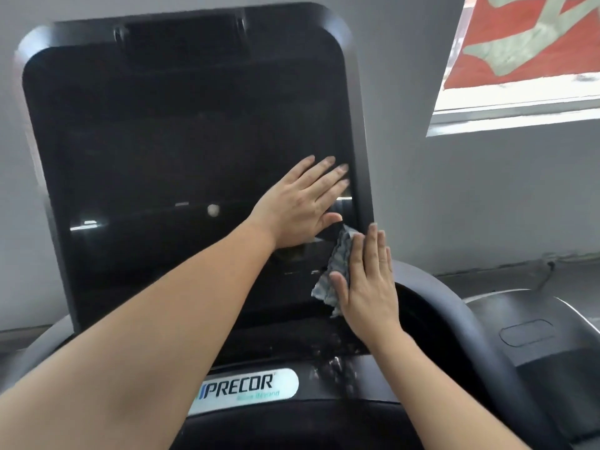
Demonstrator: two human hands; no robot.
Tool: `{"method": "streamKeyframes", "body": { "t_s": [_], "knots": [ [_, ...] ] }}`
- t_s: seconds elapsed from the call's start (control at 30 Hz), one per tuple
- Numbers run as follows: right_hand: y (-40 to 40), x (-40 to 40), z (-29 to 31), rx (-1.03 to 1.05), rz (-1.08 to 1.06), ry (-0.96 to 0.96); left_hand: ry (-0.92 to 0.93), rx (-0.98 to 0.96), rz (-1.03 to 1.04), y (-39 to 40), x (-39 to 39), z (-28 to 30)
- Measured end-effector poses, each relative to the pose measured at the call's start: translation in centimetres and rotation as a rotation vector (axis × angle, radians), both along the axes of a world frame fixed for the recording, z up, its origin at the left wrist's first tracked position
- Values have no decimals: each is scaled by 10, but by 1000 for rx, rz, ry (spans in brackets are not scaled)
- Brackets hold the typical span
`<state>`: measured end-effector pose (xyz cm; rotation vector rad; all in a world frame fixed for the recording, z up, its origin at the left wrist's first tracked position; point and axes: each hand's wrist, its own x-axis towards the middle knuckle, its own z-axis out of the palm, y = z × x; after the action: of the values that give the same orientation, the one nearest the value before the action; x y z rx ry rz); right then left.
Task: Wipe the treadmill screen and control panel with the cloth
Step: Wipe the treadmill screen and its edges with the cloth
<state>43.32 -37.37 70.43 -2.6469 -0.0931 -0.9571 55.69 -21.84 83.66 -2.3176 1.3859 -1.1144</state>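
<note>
A person's right hand, fingers straight and together, pressed a grey cloth against the dark treadmill screen's lower right corner; the left hand lay flat just above, fingers slightly spread.

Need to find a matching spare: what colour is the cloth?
Mottled grey and white cloth, seen in the head view.

screen: glossy black | cloth: grey-blue with white mottled pattern | logo plate: white, black lettering, blue stripes | wall: grey | banner: red, pale green shapes
</note>
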Motion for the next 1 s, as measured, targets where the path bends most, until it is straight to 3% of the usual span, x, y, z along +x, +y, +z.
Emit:
{"method": "streamKeyframes", "body": {
  "t_s": [0.23, 0.43, 0.6, 0.8, 1.0],
  "knots": [
    [-31, -56, -45, -14, 226, 47, 32, 5, 66, 0, -8, -2],
    [-45, -78, -67, -292, 317, 132, 27, -19, 52, 20, -27, -16],
    [-55, -78, -54, -306, 428, 7, 61, -26, 57, 53, -41, -23],
    [-75, -102, -38, -171, 255, -88, 90, 6, 80, 80, -46, -26],
    [-86, -101, -28, -314, 120, -119, 115, 13, 92, 83, -50, -21]
  ]
}}
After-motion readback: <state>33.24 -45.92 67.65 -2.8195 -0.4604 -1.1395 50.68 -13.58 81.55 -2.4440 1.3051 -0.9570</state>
